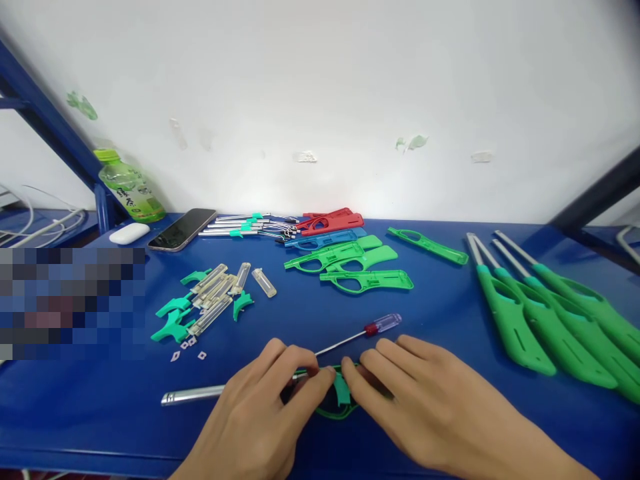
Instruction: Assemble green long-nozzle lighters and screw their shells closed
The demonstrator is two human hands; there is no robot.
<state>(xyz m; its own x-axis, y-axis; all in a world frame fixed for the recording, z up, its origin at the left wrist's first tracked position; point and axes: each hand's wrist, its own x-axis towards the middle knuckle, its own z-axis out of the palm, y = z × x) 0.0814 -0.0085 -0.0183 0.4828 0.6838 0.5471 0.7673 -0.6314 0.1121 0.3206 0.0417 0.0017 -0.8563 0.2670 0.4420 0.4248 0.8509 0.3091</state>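
My left hand (267, 400) is closed round the front of a half-built green gas lighter, pinching where its metal tube (193, 395) meets the handle. The tube sticks out to the left, low over the table. My right hand (415, 393) grips the other end of the green handle shell (336, 415), thumb and fingers bent over it. A teal trigger (342, 390) shows between the two thumbs, inside the shell. My fingers hide most of the shell. Just beyond them lies a screwdriver (384, 324) with a purple and red handle.
Clear fuel tanks (213, 315), teal triggers (173, 328) and small white pieces (202, 355) lie left. Tube assemblies (235, 229), red shells (333, 223) and green shells (367, 281) sit behind. Several assembled green lighters (520, 327) are right. A phone (183, 230), white case (129, 233) and bottle (131, 190) stand back left.
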